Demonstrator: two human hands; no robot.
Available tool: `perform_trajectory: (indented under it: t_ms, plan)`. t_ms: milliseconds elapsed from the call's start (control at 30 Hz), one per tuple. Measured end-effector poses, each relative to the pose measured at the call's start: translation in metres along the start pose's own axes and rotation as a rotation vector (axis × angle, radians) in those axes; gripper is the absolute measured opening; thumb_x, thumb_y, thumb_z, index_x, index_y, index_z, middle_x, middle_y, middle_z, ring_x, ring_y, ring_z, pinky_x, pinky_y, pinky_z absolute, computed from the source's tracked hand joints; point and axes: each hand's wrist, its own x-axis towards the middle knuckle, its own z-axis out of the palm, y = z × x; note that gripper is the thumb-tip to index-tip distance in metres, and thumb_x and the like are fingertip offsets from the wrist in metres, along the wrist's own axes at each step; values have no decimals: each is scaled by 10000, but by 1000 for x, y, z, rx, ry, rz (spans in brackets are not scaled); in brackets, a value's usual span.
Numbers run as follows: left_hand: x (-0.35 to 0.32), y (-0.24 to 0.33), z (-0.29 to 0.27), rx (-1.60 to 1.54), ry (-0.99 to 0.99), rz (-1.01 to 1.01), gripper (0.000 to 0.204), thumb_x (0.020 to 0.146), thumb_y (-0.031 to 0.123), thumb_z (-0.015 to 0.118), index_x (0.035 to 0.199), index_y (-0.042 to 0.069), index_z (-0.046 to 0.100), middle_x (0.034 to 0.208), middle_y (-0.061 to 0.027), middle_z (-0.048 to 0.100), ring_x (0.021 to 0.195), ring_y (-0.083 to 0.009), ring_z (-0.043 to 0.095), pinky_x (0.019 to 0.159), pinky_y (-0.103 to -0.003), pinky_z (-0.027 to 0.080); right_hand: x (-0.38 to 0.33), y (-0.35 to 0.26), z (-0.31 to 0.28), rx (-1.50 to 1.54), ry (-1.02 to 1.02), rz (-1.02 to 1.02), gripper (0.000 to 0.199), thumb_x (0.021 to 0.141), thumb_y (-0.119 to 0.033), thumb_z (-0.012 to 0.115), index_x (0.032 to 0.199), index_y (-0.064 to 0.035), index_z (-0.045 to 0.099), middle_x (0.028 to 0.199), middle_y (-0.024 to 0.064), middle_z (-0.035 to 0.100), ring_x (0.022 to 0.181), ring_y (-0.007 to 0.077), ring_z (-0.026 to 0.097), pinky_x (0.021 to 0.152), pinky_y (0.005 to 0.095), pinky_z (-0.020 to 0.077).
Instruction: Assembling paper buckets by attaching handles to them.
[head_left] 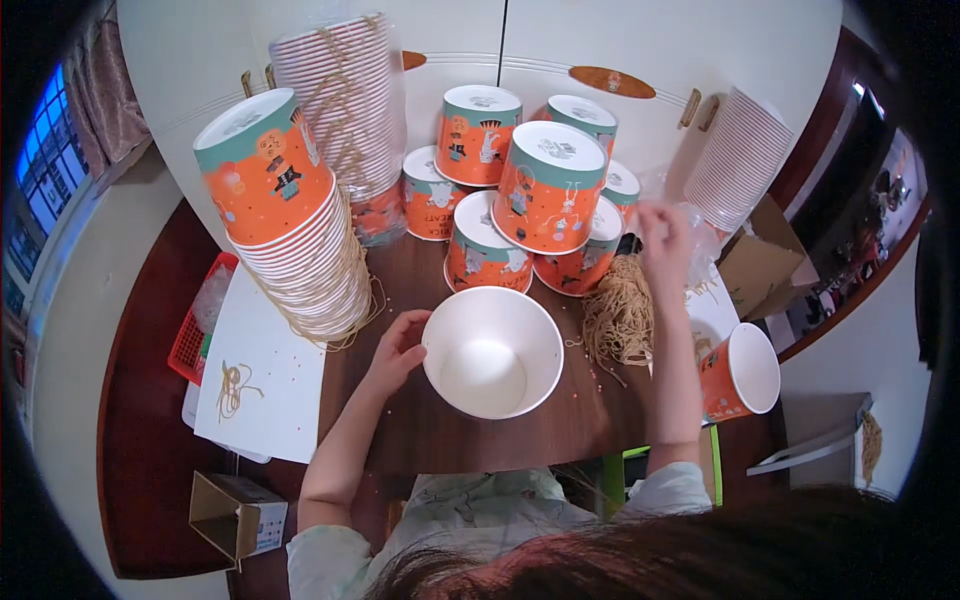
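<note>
A white-lined paper bucket point(490, 365) stands mouth up on the brown table in front of me. At its left rim my left hand point(398, 350) grips the side, thumb and fingers against the wall. My right hand point(667, 245) is raised at the far right, fingers curled together; what they hold, if anything, I cannot make out. Just below and left of it hangs or lies a thick bundle of tan cords point(620, 310) with a dark tie at its top. A short loose cord point(610, 374) trails on the table beside the bundle.
Upside-down orange and green buckets point(555, 190) are piled behind. To the left lean tall nested stacks point(300, 260), one draped with cords. Another bucket point(752, 370) lies tilted at the right, near a cardboard box point(765, 260). A white board point(270, 340) holds loose cords.
</note>
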Motion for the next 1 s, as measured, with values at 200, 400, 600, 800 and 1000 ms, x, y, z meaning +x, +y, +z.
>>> perform_trajectory:
  t_ms: [200, 400, 600, 800, 1000]
  plan:
    - [-2, 5, 2, 51, 5, 2, 390, 811, 146, 543, 1165, 28, 429, 1053, -43, 534, 964, -124, 509, 819, -260, 407, 32, -86, -14, 666, -196, 121, 104, 859, -94, 531, 878, -3, 578, 797, 33, 615, 688, 94, 554, 628, 223, 447]
    - [-3, -2, -2, 21, 97, -76, 293, 852, 180, 479, 1113, 49, 489, 892, -4, 564, 768, -63, 513, 660, -196, 403, -23, -132, 44, 380, -959, -190, 106, 774, -117, 585, 828, -48, 644, 782, 104, 622, 734, 225, 606, 654, 323, 475]
    - [-2, -5, 1, -46, 119, -72, 231, 866, 183, 469, 1050, 57, 526, 816, 17, 557, 675, -45, 484, 590, -184, 381, -85, -99, 94, 358, -1199, -150, 140, 757, -158, 586, 836, -64, 654, 771, 130, 626, 717, 278, 605, 668, 362, 470]
    - [-5, 6, 5, 13, 125, -75, 207, 874, 143, 455, 1040, 44, 528, 821, 4, 564, 685, -54, 500, 602, -191, 399, -85, -106, 94, 352, -1264, -56, 186, 747, -106, 636, 893, -39, 541, 738, 103, 610, 708, 248, 612, 626, 326, 474]
    - [-4, 14, 8, 27, 122, -87, 183, 866, 104, 465, 1021, 32, 533, 849, -13, 575, 718, -72, 525, 633, -207, 426, -89, -105, 96, 388, -1230, 6, 231, 736, -80, 643, 844, -51, 441, 673, 74, 567, 659, 227, 602, 581, 325, 461]
